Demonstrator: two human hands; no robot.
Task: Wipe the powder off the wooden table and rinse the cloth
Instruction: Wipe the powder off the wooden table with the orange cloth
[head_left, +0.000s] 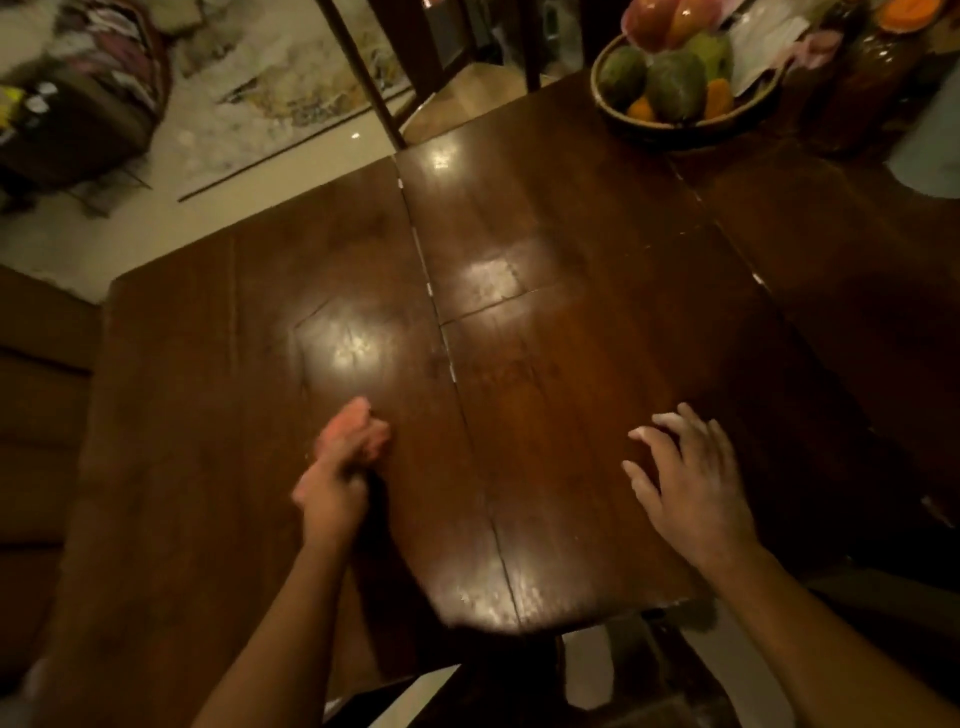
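The pink cloth (358, 436) sits bunched in the left hand (332, 491), whose fingers curl tightly round it so that only a crumpled lump pokes out ahead of the knuckles. I see it low over the near-left part of the dark wooden table (571, 234). The blur there keeps me from telling whether the cloth is touching the wood.

The right hand (691, 483) holds nothing. Its fingers (667, 420) are spread wide and nearly straight over the near-right part of the tabletop, well apart from the cloth, and their tips look pale. I cannot tell whether they rest on the surface or hang just above it.

Between the two hands a seam (470, 441) runs away from me across the table, and a few small white specks (429, 288) lie along it farther out. The polished top throws back several bright patches of lamplight.

At the far right of the table stands a dark bowl (675, 134) of green and orange fruit (675, 85). A wooden chair (467, 88) stands beyond the far edge. On the pale floor to the left lie a patterned rug (291, 78) and a basket (104, 104) heaped with fabric.
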